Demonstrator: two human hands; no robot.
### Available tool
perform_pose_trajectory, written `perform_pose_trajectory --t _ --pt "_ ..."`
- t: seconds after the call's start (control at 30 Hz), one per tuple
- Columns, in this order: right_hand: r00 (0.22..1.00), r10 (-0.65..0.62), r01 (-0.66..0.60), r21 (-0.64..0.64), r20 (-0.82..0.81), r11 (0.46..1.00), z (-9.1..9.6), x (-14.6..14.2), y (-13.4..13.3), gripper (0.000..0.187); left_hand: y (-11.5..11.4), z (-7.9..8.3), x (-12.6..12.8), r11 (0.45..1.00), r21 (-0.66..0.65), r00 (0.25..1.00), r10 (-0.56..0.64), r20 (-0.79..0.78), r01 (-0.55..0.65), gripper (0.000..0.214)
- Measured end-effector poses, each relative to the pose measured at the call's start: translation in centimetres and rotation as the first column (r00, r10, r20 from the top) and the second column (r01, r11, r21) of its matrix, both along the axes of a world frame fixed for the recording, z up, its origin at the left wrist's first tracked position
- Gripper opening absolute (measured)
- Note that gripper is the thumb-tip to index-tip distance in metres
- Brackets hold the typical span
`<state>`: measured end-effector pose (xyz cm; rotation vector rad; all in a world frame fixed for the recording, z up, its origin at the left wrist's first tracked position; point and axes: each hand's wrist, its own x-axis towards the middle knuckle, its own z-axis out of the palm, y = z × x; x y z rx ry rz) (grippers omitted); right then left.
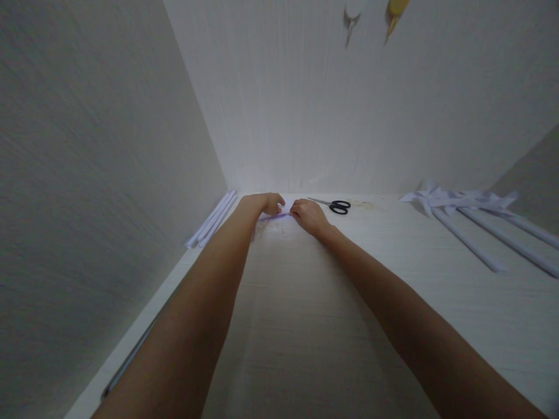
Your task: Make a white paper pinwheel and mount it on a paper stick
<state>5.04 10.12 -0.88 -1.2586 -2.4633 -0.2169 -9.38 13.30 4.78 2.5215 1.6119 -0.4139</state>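
Note:
Both my arms reach far forward over a pale wooden table (305, 326). My left hand (268, 203) and my right hand (308, 215) meet at a small piece of pale lilac paper (285, 208) lying on the table near the back wall. The fingers of each hand are curled and pressed down on the paper's edges. Most of the paper is hidden under the hands. Black-handled scissors (335, 205) lie just right of my right hand, apart from it.
Several rolled white paper sticks (212, 220) lie along the left wall. At the right, finished paper pinwheels on white sticks (471, 215) lie on the table. White walls close in the left, back and right. A yellow object (395, 11) hangs high on the back wall.

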Motion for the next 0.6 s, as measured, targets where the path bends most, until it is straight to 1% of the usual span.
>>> perform_pose_trajectory --t 0.2,0.3,0.43,0.6 --pt "1.000 -0.004 0.004 -0.001 -0.016 1.000 -0.03 0.02 -0.04 0.026 -0.46 0.11 0.26 1.000 0.025 1.000 -0.009 -0.006 0.009 0.043" --pt "1.000 0.001 -0.001 -0.003 -0.024 1.000 -0.11 0.02 0.02 0.025 -0.49 0.01 0.43 0.999 0.044 1.000 0.006 -0.022 -0.005 0.044" --pt "0.999 -0.001 0.001 0.000 -0.039 1.000 -0.15 0.03 0.06 0.025 -0.32 -0.21 0.48 0.998 0.059 1.000 0.028 -0.003 -0.028 0.047" --pt "0.998 -0.003 0.003 0.006 -0.064 1.000 -0.38 0.24 0.21 0.024 -0.40 -0.35 0.59 0.996 0.083 0.999 0.030 -0.016 -0.029 0.045"
